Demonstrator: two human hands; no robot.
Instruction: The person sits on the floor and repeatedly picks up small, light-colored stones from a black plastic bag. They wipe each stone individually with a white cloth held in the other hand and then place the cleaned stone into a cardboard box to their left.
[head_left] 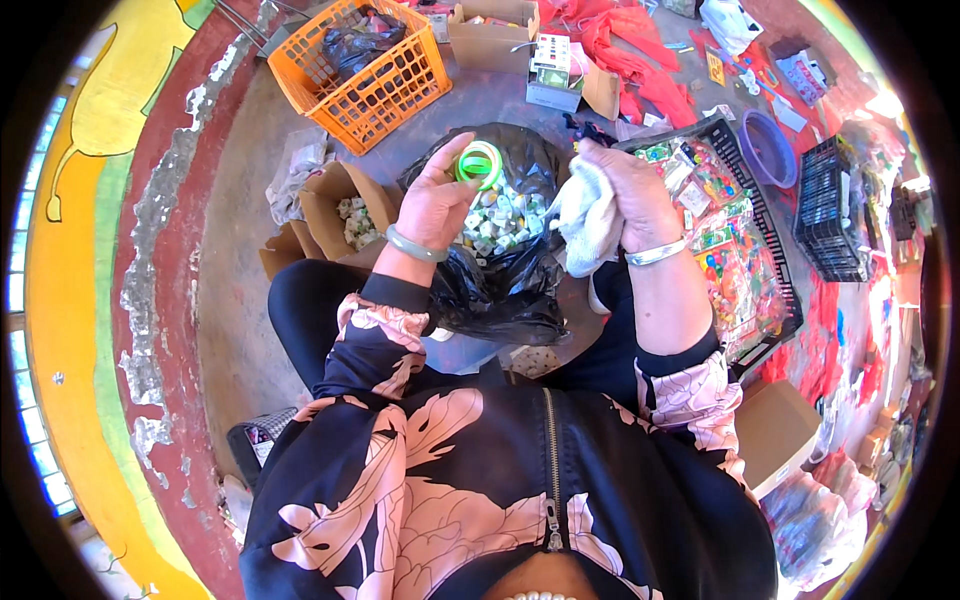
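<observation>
My left hand has its thumb and fingers closed round a bright green ring-shaped object, with paler rings showing inside it. A bunched white cloth is gripped in my right hand; whether it is a glove I cannot tell. Between and below both hands, an opened black plastic bag lies in front of my lap. Many small white pieces with green parts fill its mouth. Both hands are held above the bag, apart from each other.
On the left stand open cardboard boxes with small pale pieces in one. An orange crate holding a black bag is beyond. A black tray of colourful packets lies right, near a purple basin and a dark crate.
</observation>
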